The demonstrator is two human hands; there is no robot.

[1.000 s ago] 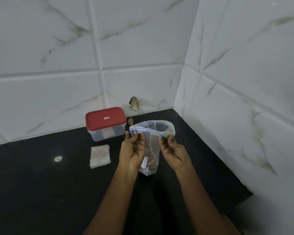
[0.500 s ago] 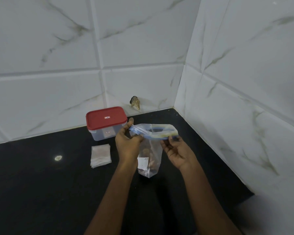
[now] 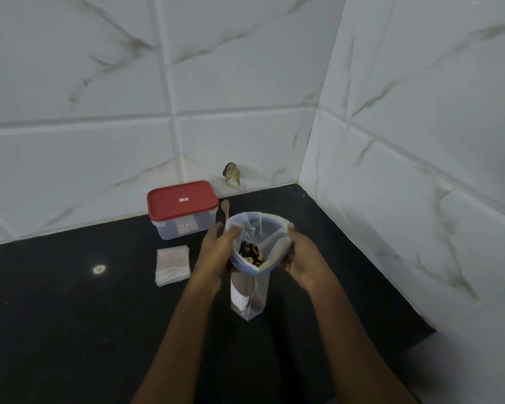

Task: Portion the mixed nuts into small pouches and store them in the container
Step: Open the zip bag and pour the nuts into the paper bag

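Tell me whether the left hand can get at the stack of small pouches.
Probably yes: the pouch stack lies on the counter beside the left hand, nothing between them. But that hand grips the nut bag and must let go first.

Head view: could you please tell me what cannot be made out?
In head view:
- Red-lidded clear plastic container: contents hidden by lid; label too small.
- Wooden spoon: lower part behind clear zip-top bag.
- Mixed nuts: partly behind left hand, bag folds.
- Small clear pouch stack: count unreadable.
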